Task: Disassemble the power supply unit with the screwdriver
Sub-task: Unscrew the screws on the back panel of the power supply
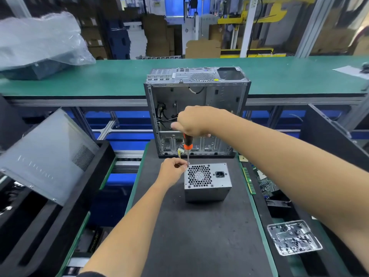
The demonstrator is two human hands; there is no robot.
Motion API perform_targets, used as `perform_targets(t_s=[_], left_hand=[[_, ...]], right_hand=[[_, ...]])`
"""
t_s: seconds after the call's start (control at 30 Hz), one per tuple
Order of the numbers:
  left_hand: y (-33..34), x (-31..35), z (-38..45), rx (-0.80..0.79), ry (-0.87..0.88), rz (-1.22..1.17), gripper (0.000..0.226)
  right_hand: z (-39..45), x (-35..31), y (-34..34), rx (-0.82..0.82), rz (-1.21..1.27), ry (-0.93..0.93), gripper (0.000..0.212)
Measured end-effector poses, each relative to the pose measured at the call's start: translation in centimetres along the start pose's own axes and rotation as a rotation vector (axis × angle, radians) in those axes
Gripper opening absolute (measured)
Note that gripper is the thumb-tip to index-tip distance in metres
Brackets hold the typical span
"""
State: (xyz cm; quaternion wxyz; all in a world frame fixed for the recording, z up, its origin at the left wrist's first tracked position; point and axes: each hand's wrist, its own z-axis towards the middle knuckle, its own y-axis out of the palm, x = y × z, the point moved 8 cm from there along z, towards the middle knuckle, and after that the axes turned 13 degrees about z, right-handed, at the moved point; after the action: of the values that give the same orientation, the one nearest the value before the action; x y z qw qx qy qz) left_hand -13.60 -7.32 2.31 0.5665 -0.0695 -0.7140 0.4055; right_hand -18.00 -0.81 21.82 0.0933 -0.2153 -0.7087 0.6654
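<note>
Power supply unit (207, 181), a grey sheet-metal box with a honeycomb fan grille, is sitting on the dark work mat (199, 236) before the open computer case (196, 110); it is likely heavy, rigid and best steadied by its edges. Right hand (194, 121) is gripping the orange-and-black screwdriver (187, 148) upright over the far-left corner. Left hand (172, 170) is pinching beside the tip.

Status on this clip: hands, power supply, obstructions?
Right hand grips screwdriver, upright. Left hand pinches at its tip, power supply unit corner. Nothing blocking.
</note>
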Motion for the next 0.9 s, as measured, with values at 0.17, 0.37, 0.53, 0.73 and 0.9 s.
perform_targets(t_s=[0.17, 0.37, 0.53, 0.73, 0.9], left_hand=[[-0.1, 0.1, -0.1, 0.002, 0.003, -0.01, 0.011], [-0.1, 0.2, 0.0, 0.002, 0.009, 0.003, 0.012], [0.0, 0.2, 0.0, -0.009, 0.005, 0.018, 0.012], [0.2, 0.4, 0.2, -0.011, 0.024, 0.019, 0.013], [0.0, 0.3, 0.2, 0.0, 0.035, 0.054, 0.019]], right_hand=[[-0.3, -1.2, 0.7, -0.181, 0.183, -0.115, 0.015], [-0.7, -0.1, 0.3, -0.105, 0.139, -0.009, 0.014], [-0.1, 1.3, 0.2, -0.071, 0.022, -0.007, 0.021], [-0.9, -0.3, 0.2, -0.101, 0.395, -0.13, 0.023], [-0.4, 1.0, -0.3, 0.04, 0.01, 0.025, 0.038]])
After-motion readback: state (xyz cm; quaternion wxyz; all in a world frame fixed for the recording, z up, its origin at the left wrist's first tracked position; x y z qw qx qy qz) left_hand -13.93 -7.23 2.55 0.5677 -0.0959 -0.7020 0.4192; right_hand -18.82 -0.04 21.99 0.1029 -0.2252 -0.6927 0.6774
